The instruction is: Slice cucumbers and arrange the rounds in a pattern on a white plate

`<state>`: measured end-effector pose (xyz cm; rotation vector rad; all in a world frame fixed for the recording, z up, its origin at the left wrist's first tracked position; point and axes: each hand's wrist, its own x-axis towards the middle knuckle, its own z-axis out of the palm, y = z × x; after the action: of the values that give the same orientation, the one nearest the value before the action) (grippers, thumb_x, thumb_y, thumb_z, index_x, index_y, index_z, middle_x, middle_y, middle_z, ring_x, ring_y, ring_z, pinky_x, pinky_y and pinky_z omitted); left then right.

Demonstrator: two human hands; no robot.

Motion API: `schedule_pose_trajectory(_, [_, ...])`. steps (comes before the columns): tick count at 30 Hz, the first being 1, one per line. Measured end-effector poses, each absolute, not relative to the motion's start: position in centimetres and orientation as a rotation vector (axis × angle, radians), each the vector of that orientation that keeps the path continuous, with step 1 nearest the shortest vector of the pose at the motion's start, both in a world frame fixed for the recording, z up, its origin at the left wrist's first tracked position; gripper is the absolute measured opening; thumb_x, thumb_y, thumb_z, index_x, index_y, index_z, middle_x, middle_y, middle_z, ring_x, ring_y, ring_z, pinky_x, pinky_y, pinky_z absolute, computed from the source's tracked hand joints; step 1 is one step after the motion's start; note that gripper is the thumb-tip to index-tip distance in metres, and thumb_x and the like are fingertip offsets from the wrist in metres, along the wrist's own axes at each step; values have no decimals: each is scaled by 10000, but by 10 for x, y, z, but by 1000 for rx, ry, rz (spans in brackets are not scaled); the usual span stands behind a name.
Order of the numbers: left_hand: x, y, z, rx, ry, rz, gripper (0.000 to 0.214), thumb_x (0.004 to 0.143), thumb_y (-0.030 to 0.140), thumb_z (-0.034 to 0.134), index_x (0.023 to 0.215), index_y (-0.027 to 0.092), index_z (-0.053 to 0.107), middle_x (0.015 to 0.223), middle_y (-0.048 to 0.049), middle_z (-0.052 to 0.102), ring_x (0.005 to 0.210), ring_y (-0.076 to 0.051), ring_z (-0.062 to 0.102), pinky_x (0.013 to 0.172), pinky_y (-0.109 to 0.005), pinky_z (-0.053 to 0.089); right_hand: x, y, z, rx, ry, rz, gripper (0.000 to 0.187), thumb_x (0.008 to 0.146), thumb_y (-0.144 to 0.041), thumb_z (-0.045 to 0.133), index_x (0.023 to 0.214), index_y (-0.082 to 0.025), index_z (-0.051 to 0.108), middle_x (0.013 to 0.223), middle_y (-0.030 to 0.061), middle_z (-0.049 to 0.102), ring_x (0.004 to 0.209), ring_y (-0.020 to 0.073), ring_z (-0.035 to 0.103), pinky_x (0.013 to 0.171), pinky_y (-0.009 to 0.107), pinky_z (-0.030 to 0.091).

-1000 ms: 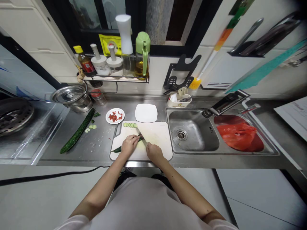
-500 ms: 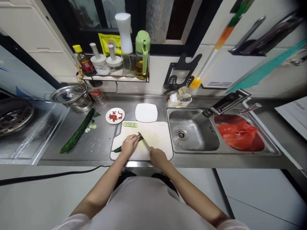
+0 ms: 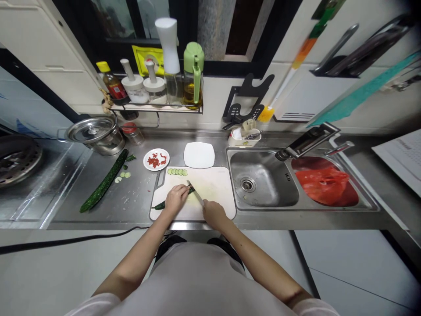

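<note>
On the white cutting board (image 3: pixel 213 173), my left hand (image 3: pixel 176 198) is closed over a dark green cucumber (image 3: pixel 159 206), pressing it to the board. Its narrow left end and a bit of its right end show; the middle is hidden under my fingers. My right hand (image 3: pixel 214 213) grips a knife (image 3: pixel 196 195) by the handle, which the fist covers. The blade slants up and left, its edge at the cucumber's right end beside my left fingertips. Cucumber slices (image 3: pixel 177 172) overlap in a row along the board's upper left.
Left of the board lie a whole cucumber (image 3: pixel 104 182) and small trimmings (image 3: pixel 125 174). Behind it stand a plate of chopped red pieces (image 3: pixel 156 159) and a white plate (image 3: pixel 199 155). The sink (image 3: pixel 263 177) adjoins on the right; a lidded pot (image 3: pixel 95 134) stands back left.
The view has shifted slightly. Both hands keep their places on the board, with the knife blade still at the cucumber's right end, now slightly steeper.
</note>
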<state>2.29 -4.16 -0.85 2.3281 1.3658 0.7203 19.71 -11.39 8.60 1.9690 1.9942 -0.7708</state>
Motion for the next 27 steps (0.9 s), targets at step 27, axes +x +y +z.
schedule_pose_trajectory(27, [23, -44, -11, 2368, 1367, 761, 226, 920, 256, 506, 1040, 227, 696, 1010, -45, 681, 937, -180, 596, 840, -317, 496, 193, -109, 67, 1981, 2021, -745, 285, 930, -139, 339, 1093, -126, 573, 983, 151, 682, 971, 224, 650, 794, 306, 467])
